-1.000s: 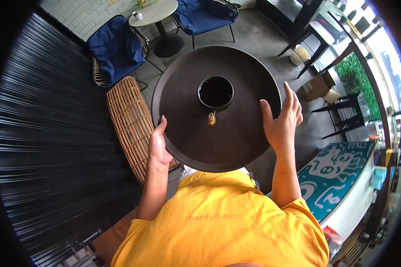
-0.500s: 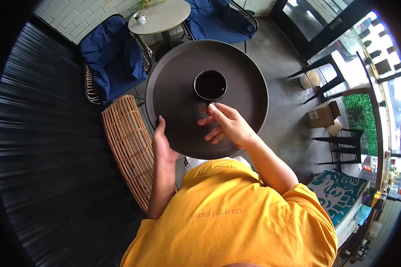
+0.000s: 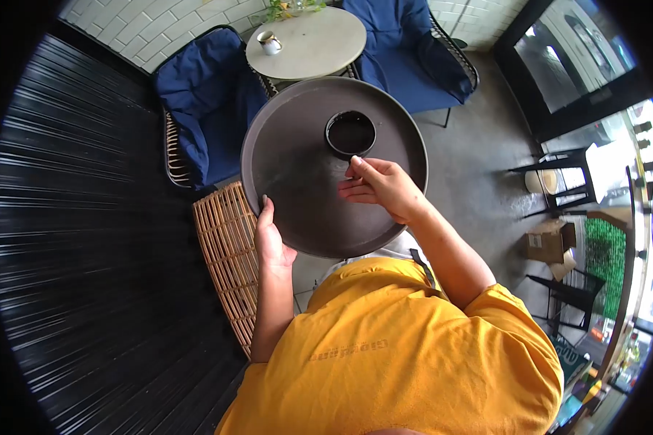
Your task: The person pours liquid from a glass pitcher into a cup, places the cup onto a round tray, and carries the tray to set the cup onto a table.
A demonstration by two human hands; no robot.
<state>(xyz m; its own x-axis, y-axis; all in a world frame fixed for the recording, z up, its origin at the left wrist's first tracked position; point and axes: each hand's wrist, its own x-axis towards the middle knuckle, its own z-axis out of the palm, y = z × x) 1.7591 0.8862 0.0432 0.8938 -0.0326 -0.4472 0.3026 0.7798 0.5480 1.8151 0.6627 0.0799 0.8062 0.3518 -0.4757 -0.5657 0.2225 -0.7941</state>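
A round dark brown serving tray (image 3: 297, 196) is held out in front of my yellow shirt. My left hand (image 3: 270, 239) grips its near left edge, thumb over the rim and the other fingers hidden underneath. Toward the far right part of the tray stands a black cup (image 3: 350, 135) with dark contents. My right hand (image 3: 384, 187) reaches over the tray from the right, thumb and forefinger pinched at the near side of the cup, where its handle is. The remaining fingers curl loosely above the tray surface.
Ahead is a round pale table (image 3: 308, 43) with a small white cup (image 3: 269, 43) and a plant. Blue-covered chairs (image 3: 203, 109) flank it. A rattan bench (image 3: 228, 254) lies to the left, beside a black ribbed wall. On the right are black stools and a cardboard box (image 3: 550, 241).
The table and chairs appear nearer and farther right as I move forward and turn slightly left. The cup sits closer to the tray's far right side, my right hand still at it.
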